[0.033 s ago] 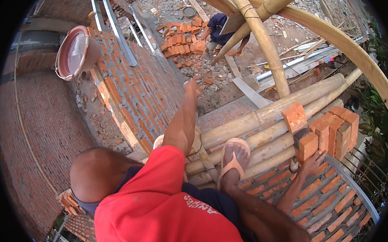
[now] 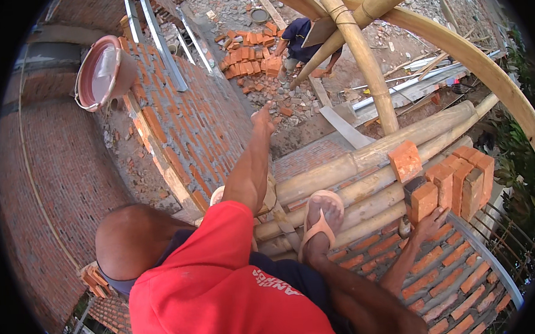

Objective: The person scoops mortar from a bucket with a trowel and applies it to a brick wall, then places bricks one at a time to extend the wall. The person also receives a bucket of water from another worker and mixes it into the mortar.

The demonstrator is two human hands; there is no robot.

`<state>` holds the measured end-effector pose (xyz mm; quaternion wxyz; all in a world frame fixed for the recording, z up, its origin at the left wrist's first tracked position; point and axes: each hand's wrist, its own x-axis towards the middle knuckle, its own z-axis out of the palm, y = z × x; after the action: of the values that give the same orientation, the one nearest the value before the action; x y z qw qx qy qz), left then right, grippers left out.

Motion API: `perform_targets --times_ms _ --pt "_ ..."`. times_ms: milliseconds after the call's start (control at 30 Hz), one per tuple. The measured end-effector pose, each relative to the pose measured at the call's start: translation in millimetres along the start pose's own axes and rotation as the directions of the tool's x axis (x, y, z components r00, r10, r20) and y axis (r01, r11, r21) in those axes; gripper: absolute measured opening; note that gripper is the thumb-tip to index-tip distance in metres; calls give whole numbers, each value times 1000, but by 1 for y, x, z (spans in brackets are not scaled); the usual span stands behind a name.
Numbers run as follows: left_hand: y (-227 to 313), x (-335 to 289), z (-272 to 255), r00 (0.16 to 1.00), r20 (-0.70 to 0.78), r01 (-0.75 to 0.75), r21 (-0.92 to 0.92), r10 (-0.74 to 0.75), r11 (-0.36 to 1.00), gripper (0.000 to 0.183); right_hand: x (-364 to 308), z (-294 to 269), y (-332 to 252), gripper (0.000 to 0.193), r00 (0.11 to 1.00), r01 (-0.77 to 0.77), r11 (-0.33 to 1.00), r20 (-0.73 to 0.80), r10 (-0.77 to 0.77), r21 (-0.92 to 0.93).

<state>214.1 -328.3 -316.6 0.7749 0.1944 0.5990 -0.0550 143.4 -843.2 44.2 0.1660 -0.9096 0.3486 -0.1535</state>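
Note:
My left arm stretches forward over the drop. The left hand (image 2: 264, 117) looks open and empty, above broken brick on the ground below. Low on the right, my right hand (image 2: 431, 222) lies with fingers out at the foot of a row of orange bricks (image 2: 461, 182), touching the nearest brick (image 2: 425, 201); it does not grip it. Another brick (image 2: 405, 161) rests tilted on the bamboo poles (image 2: 333, 171). My sandalled foot (image 2: 324, 218) stands on these poles, beside the brick wall (image 2: 430, 273) under my right arm.
A co-worker (image 2: 304, 40) in dark blue bends beside a brick pile (image 2: 251, 55) below. A pink bucket (image 2: 126, 77) stands on the left wall (image 2: 187, 105). Crossing bamboo (image 2: 358, 61) and a curved plank (image 2: 453, 42) rise ahead. Steel bars (image 2: 515, 234) jut out at right.

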Motion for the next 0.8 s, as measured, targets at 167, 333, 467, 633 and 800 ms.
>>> perform_targets --times_ms 167,333,467,633,800 --pt "11 -14 19 993 -113 -30 -35 25 999 127 1 2 1 68 1000 -2 1000 12 2 12" --pt "26 -42 60 983 -121 -131 82 140 988 153 -3 6 -4 69 1000 -19 1000 17 18 15" --pt "34 -33 89 991 -18 -134 34 135 990 131 -3 8 -3 69 999 -32 999 9 32 12" --pt "49 -39 95 998 51 1 402 -23 916 74 -5 6 -5 68 989 124 991 -75 -128 -52" --pt "26 -115 91 947 315 -40 294 -57 955 61 -50 7 -62 63 877 447 894 -182 -445 -30"
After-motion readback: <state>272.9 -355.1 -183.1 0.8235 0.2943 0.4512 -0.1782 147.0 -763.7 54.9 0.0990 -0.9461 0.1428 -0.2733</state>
